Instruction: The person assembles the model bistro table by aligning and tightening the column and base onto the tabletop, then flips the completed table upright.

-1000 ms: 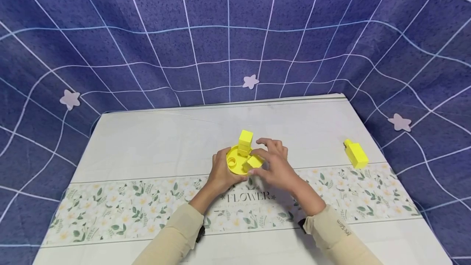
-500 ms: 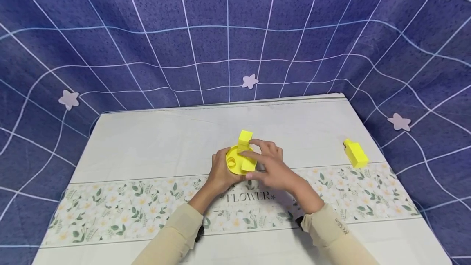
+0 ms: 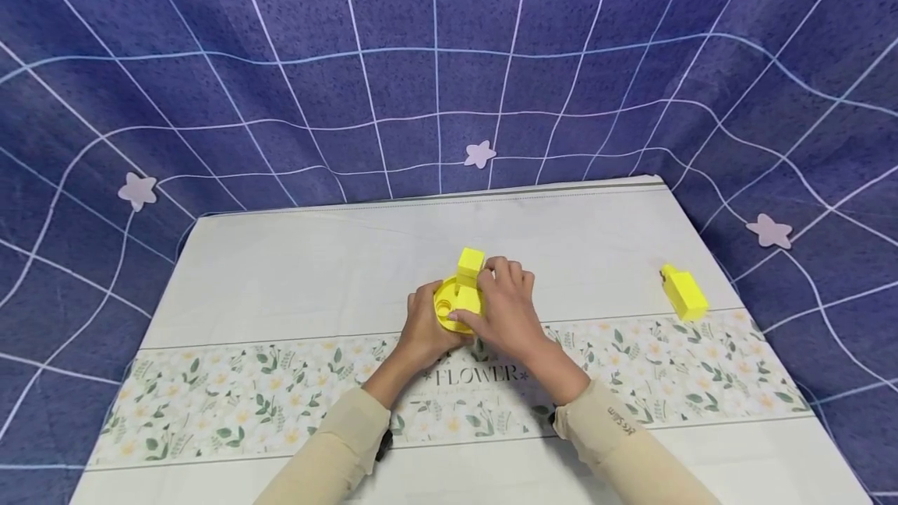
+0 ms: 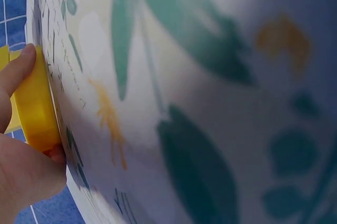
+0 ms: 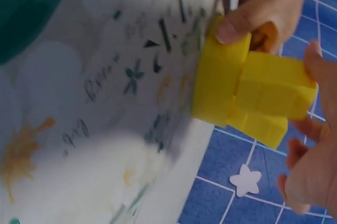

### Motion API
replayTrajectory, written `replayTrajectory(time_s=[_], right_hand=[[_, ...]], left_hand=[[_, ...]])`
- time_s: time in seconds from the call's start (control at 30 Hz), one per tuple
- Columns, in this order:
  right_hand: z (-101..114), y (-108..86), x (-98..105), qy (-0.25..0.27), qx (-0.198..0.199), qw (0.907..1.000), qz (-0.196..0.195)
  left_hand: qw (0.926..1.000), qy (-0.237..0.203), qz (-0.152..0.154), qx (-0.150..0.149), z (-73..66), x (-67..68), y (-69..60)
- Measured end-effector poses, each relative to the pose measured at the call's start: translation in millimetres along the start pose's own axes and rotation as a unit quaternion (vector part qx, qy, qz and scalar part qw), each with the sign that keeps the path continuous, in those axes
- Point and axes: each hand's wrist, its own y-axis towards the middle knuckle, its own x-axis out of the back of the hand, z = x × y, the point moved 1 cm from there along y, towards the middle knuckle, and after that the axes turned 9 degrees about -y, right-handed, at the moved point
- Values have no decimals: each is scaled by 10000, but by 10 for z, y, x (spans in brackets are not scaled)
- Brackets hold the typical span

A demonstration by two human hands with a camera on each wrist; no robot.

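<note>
A round yellow tray-like base (image 3: 446, 323) with a raised rim and a small ring (image 3: 443, 308) inside stands on the table. My left hand (image 3: 423, 330) grips its left side; in the left wrist view the thumb and fingers of that hand (image 4: 21, 166) lie round its yellow wall (image 4: 36, 105). On the base a tall yellow block (image 3: 470, 265) stands at the back. In front of it is a shorter yellow block (image 3: 468, 301), held between the thumb and fingers of my right hand (image 3: 510, 314). In the right wrist view this yellow block (image 5: 276, 84) meets the base.
Another yellow block with a small round neck (image 3: 684, 294) lies on the right part of the table. The white tablecloth (image 3: 309, 271) has a floral band with the word FLOWER. A blue gridded curtain (image 3: 393, 84) with stars surrounds the table's back and sides.
The shorter block has gone from tilted at the base's right side to beside the tall block. My right hand has moved left with it; my left hand stays on the base.
</note>
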Motion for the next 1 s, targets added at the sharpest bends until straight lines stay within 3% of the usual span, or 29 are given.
replayTrajectory(time_s=[0.13, 0.23, 0.33, 0.47, 0.63, 0.8, 1.0], right_hand=[[29, 29, -47, -688, -356, 9968, -216], [21, 36, -48, -763, -462, 9958, -197], [-11, 20, -13, -416, -445, 9981, -106], [-70, -7, 66, 230, -126, 9995, 148], [-129, -6, 106, 613, 161, 9973, 379], [-140, 15, 48, 579, -233, 9979, 142], [-131, -14, -20, 170, -798, 9967, -6]], left_hand=[[10000, 67, -37, -20, -11, -8, -1], [10000, 42, -4, -46, -16, -9, 1], [10000, 0, 34, -65, -14, -5, -4], [9999, -49, 15, -104, -12, 9, -15], [9999, -69, 16, -103, -7, 17, -7], [9999, -53, -1, -107, 5, 1, 1], [9999, -58, -58, -84, 14, 1, 3]])
